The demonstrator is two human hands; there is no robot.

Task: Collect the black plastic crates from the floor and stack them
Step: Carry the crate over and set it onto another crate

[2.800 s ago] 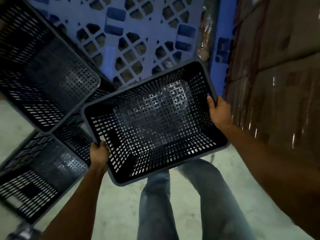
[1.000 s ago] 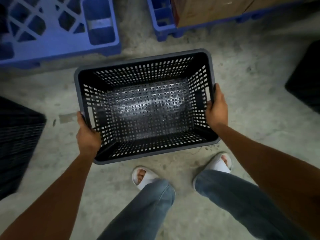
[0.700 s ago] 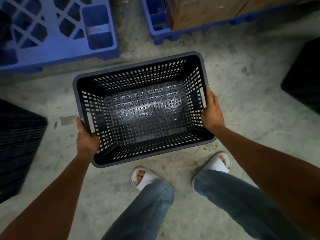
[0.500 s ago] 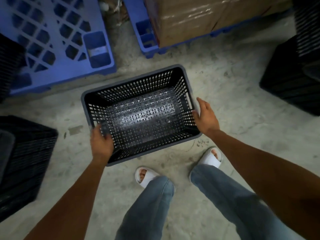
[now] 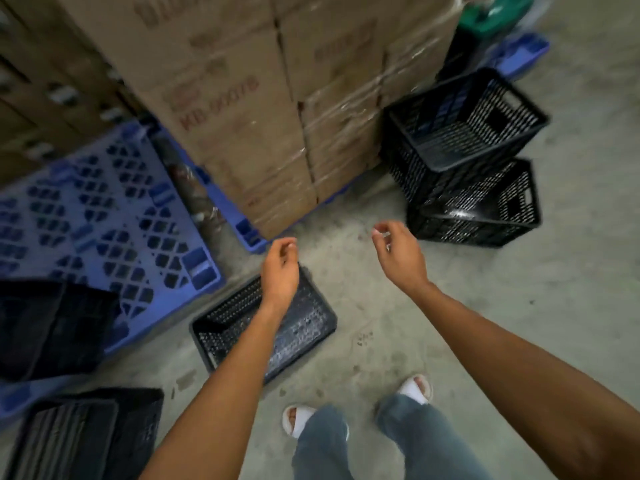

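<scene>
A black perforated plastic crate (image 5: 304, 327) stands upright on the concrete floor just ahead of my feet, partly hidden by my left forearm. My left hand (image 5: 280, 271) hovers above its far end, fingers loosely curled, holding nothing. My right hand (image 5: 398, 252) is raised to the right of it over bare floor, also loosely curled and empty. Two more black crates sit at the right: one tilted crate (image 5: 464, 123) resting on another crate (image 5: 485, 209). Further black crates lie at the left (image 5: 52, 327) and bottom left (image 5: 86, 438).
A tall stack of wrapped cardboard boxes (image 5: 263, 109) on a blue pallet stands straight ahead. A second blue pallet (image 5: 104, 209) lies at the left. My feet in white slippers (image 5: 301, 420) are on the concrete floor (image 5: 519, 306).
Both hands let go of the crate, which now stands on the floor. My hands have lifted away and my view has risen, showing the boxes and the crates at the right.
</scene>
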